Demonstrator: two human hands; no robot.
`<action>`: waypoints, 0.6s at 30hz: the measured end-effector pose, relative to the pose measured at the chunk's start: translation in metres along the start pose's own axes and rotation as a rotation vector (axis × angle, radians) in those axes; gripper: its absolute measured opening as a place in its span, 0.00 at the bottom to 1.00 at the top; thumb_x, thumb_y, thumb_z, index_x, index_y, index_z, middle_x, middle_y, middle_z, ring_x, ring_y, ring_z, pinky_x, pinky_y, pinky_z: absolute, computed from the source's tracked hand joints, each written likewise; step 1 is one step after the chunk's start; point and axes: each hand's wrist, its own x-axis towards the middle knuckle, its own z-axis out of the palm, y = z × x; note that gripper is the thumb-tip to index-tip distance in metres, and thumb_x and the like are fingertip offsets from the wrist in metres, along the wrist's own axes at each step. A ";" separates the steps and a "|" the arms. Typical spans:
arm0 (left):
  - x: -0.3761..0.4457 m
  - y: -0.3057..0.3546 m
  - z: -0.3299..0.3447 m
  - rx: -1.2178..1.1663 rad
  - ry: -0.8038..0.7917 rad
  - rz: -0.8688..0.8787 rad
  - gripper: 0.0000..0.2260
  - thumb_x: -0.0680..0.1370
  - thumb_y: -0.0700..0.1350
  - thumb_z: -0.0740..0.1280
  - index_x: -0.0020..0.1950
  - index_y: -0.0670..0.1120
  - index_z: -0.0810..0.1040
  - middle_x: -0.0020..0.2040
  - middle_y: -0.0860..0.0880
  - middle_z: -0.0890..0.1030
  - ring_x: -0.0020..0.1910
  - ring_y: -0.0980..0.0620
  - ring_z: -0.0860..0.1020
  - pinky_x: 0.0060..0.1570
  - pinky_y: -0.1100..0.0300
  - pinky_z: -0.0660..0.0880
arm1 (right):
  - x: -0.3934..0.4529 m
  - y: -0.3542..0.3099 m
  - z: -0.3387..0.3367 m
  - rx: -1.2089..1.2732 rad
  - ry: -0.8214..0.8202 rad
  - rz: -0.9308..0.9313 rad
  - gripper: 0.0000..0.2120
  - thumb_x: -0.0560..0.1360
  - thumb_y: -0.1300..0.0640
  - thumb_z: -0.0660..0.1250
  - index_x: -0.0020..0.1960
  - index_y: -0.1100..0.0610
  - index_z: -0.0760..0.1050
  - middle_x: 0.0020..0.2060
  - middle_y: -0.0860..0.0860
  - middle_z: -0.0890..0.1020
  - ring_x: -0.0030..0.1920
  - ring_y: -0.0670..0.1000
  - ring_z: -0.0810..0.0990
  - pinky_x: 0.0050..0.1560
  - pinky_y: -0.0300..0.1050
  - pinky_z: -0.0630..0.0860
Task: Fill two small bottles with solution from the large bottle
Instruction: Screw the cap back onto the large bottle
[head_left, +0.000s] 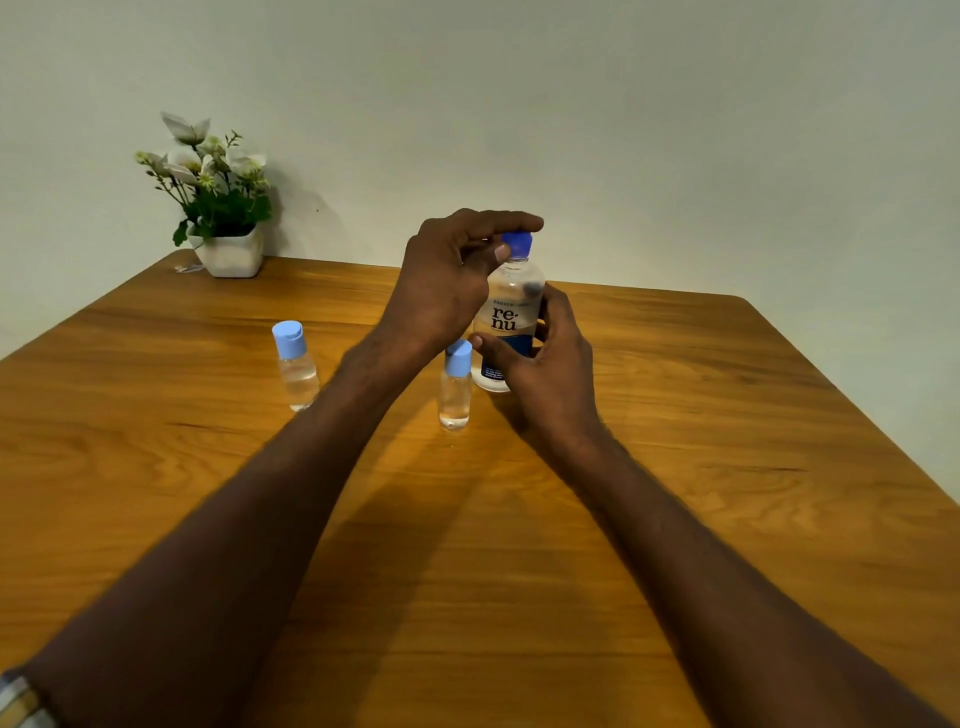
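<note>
While the right hand (545, 364) wraps around the lower body of the large bottle (511, 312), standing upright on the wooden table (675, 467), the left hand (447, 280) pinches its dark blue cap (518, 244) between thumb and fingers. Two capped small bottles (296, 366) (456, 387) stand just left of it, the nearer one beside the large bottle.

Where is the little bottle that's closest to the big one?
The small bottle stands upright on the wooden table, mid-frame, just left of the big bottle that the right hand holds.
</note>
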 end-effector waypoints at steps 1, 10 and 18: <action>-0.001 0.000 0.000 -0.010 -0.002 -0.005 0.17 0.83 0.34 0.64 0.66 0.48 0.83 0.62 0.48 0.84 0.61 0.52 0.82 0.64 0.60 0.78 | 0.000 0.000 0.000 0.005 0.000 0.000 0.36 0.73 0.52 0.79 0.76 0.51 0.66 0.70 0.48 0.77 0.64 0.42 0.74 0.49 0.27 0.75; -0.005 0.002 -0.008 -0.006 -0.041 -0.021 0.22 0.83 0.35 0.66 0.76 0.50 0.75 0.57 0.46 0.82 0.57 0.50 0.83 0.64 0.58 0.79 | 0.000 0.000 -0.001 -0.018 0.008 -0.002 0.36 0.73 0.51 0.79 0.76 0.49 0.66 0.71 0.47 0.76 0.64 0.41 0.73 0.47 0.24 0.73; -0.007 0.012 -0.029 0.046 0.173 0.065 0.18 0.83 0.37 0.65 0.72 0.45 0.75 0.55 0.45 0.82 0.55 0.49 0.82 0.59 0.51 0.80 | -0.001 -0.003 -0.003 -0.014 0.016 0.011 0.35 0.72 0.50 0.79 0.75 0.48 0.68 0.69 0.45 0.78 0.63 0.41 0.75 0.44 0.24 0.74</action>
